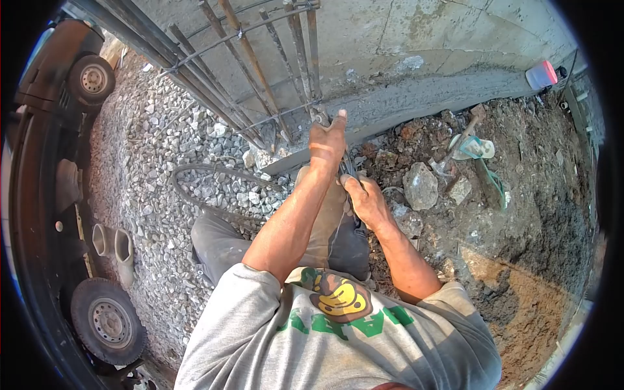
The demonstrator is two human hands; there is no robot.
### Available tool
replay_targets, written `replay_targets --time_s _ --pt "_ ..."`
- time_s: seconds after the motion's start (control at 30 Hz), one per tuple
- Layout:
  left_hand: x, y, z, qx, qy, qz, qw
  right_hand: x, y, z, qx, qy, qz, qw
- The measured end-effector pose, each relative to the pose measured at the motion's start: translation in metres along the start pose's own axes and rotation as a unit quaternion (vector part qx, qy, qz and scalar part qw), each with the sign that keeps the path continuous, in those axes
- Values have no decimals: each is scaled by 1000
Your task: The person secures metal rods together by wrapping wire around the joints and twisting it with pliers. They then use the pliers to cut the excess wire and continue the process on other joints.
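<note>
My left hand (327, 142) is at the foot of the upright steel bars (300, 62), with its thumb sticking out and its other fingers curled by the lowest crossbar. What those fingers grip is hidden. Just below and to the right, my right hand (368, 203) is closed round a dark metal tool (348, 166) that looks like pincers; its jaws are partly hidden. Thinner crossbars (276, 23) join the bars into a cage. A long looped bundle of wire (195, 170) lies on the gravel left of my knees.
Grey gravel (156, 188) spreads to the left, beside a parked dark vehicle (39, 110) and a pair of boots (123, 250). A concrete wall (416, 32) stands ahead. On the soil at right lie a large stone (420, 186), a hammer (459, 146) and a pink-and-white container (541, 75).
</note>
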State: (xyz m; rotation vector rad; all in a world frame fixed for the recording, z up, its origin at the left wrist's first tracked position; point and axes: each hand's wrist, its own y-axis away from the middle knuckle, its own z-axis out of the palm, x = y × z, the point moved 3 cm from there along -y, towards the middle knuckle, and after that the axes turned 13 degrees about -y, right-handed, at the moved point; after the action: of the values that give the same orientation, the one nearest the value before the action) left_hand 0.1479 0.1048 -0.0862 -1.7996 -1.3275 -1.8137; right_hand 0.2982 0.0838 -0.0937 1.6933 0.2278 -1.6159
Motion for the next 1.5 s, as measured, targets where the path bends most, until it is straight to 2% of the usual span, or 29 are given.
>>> replay_targets --time_s 0.07,0.17,0.23,0.3,0.37,0.4,0.43,0.47,0.5,0.57,0.63,0.67,0.7,0.73,0.77,0.87,0.9,0.97,1.03,1.07,1.1,1.13,1.17,1.23,1.3,1.33,1.4,1.47,1.5 --pt "-5 -5 -6 -22 -47 116 992 -2 -3 -1 -119 -255 82 956" --pt "-15 0 0 -115 85 27 989 8 -17 -11 -260 -434 185 843" --pt "-17 -1 6 -177 175 5 969 9 -19 -11 -276 -443 188 832" --pt "-16 2 13 -289 343 -44 893 8 -17 -14 -257 -412 190 853" --pt "-16 3 14 -235 277 -46 931 10 -15 -22 -275 -376 192 863" --pt "-14 2 13 -176 209 -44 961 3 -15 -29 -205 -96 29 974" --pt "-16 -1 19 -173 212 -45 961 -19 -7 -27 -111 193 -137 965" --pt "-19 -5 23 -109 172 -33 979 -32 1 -24 -69 317 -22 945" --pt "-21 -6 26 -47 129 -19 990 -24 1 -14 -66 316 -20 946" --pt "-17 -3 30 -10 101 -41 994 -13 0 -6 142 412 -187 880" --pt "-28 -19 24 62 -92 -1 994 -9 -7 -6 154 386 -184 891" --pt "-31 -18 18 64 -88 0 994 -3 -15 -7 69 282 -102 951" --pt "-22 0 6 6 -72 32 997 3 -19 -5 -18 167 -14 986" --pt "-14 10 -1 -52 -59 64 995 7 -19 -7 -113 -122 102 981" --pt "-13 8 -5 -51 -62 64 995 7 -17 -11 -203 -275 132 931" --pt "-10 9 4 -218 246 -70 942 6 -18 -14 -282 -373 205 860" --pt "-11 5 5 -219 248 -69 941 9 -19 -14 -298 -369 207 855" --pt "-15 1 13 -354 362 -38 862 10 -19 -15 -312 -367 214 850" --pt "-12 3 16 -319 352 -56 878 4 -17 -21 -157 -159 200 954" --pt "-11 1 17 -266 303 -67 913 -1 -17 -22 -81 -47 124 988" --pt "-13 1 19 -211 251 -80 941 7 -13 -14 -81 -48 127 987" --pt "-12 0 25 -144 223 -62 962 5 -9 -11 59 193 -73 977" --pt "-12 2 31 -145 222 -61 962 -1 -3 -5 194 412 -265 850" --pt "-8 3 32 -68 207 -57 974 -2 -4 -3 225 362 -302 853" --pt "-15 1 29 -49 183 -66 980 4 -8 -2 160 300 -174 924" --pt "-20 -1 24 -27 75 -23 997 4 -7 -5 160 299 -172 925" --pt "-22 2 14 -3 -34 25 999 12 -15 -20 -13 -13 49 999" --pt "-17 17 5 -93 112 42 988 6 -13 -23 -173 -271 207 924" --pt "-17 18 2 -96 110 40 988 12 -12 -22 -170 -274 208 924"
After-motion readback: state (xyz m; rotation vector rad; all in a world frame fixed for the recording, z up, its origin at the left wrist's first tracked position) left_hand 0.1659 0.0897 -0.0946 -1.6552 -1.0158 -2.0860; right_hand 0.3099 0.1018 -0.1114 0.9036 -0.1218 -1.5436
